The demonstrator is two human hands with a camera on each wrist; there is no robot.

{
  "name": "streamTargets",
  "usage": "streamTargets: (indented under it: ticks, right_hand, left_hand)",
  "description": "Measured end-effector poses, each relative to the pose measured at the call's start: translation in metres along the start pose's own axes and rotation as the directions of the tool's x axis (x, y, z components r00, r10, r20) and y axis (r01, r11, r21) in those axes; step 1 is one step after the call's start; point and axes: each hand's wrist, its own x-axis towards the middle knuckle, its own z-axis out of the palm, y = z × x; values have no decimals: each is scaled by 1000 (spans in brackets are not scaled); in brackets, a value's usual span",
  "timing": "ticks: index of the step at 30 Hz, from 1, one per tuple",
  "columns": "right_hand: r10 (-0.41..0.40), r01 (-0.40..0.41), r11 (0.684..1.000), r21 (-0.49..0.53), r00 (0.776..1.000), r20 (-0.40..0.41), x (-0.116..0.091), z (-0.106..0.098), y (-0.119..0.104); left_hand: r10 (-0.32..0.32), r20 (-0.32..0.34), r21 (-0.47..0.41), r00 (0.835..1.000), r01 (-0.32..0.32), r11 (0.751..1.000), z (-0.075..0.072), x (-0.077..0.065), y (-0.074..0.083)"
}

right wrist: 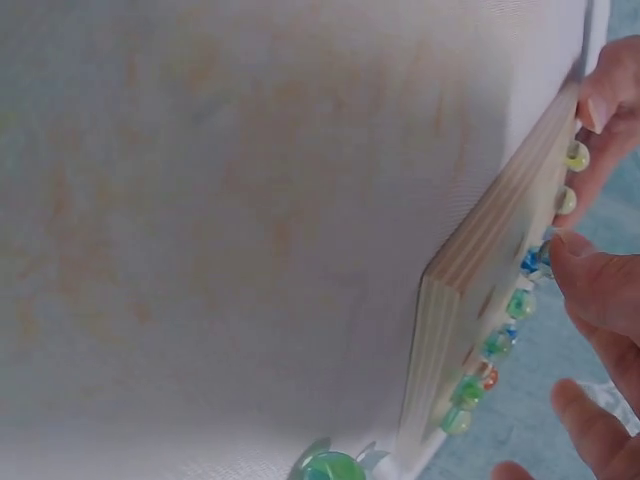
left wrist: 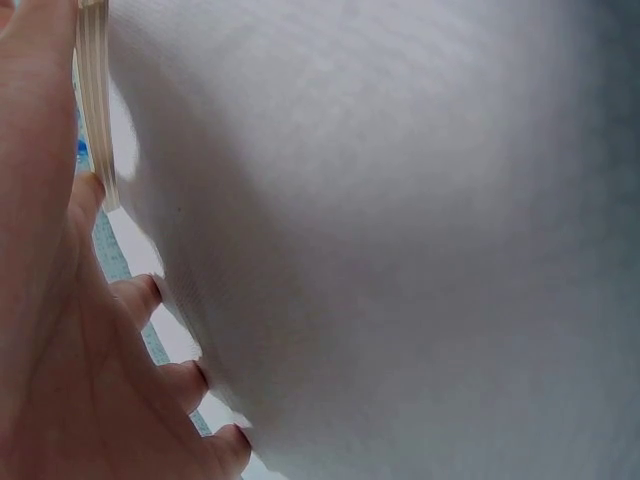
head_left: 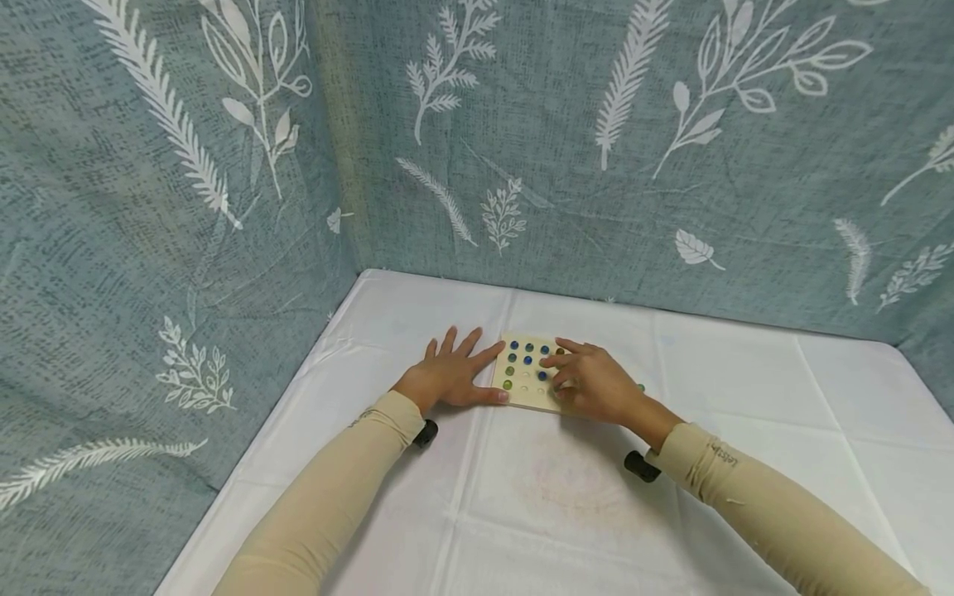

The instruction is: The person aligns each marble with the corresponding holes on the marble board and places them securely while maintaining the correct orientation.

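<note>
A cream wooden board (head_left: 532,399) with rows of round hollows lies on the table, several glass marbles in it, among them a blue marble (head_left: 527,360) and a green marble (head_left: 508,385). My left hand (head_left: 450,377) lies with fingers spread, thumb and index finger touching the board's left edge. Over the board's right half is my right hand (head_left: 596,382), thumb and index finger at a dark blue marble (head_left: 542,376), which they seem to pinch. In the right wrist view the thumb (right wrist: 595,280) touches a marble. My right hand hides part of the board.
A loose green marble (right wrist: 333,466) lies on the white tablecloth (head_left: 566,513), to the right of the board. Patterned blue-grey curtains (head_left: 551,207) stand behind and left of the table. A black wrist device (head_left: 641,466) sits under the right wrist.
</note>
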Motion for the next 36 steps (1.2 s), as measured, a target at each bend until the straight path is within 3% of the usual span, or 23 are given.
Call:
streamTargets:
  ticks: [6, 23, 36]
  right_hand:
    - [28, -28, 1000, -15, 999, 24, 0, 2, 1]
    - [-10, 11, 999, -52, 1000, 19, -4, -1, 8]
    - [106, -105, 994, -44, 994, 17, -27, -15, 25]
  left_hand:
    - [-2, 7, 6, 1000, 2, 1000, -1, 1, 1]
    - [-5, 20, 8, 1000, 4, 1000, -2, 0, 1]
    - [-7, 14, -13, 1000, 8, 1000, -2, 0, 2]
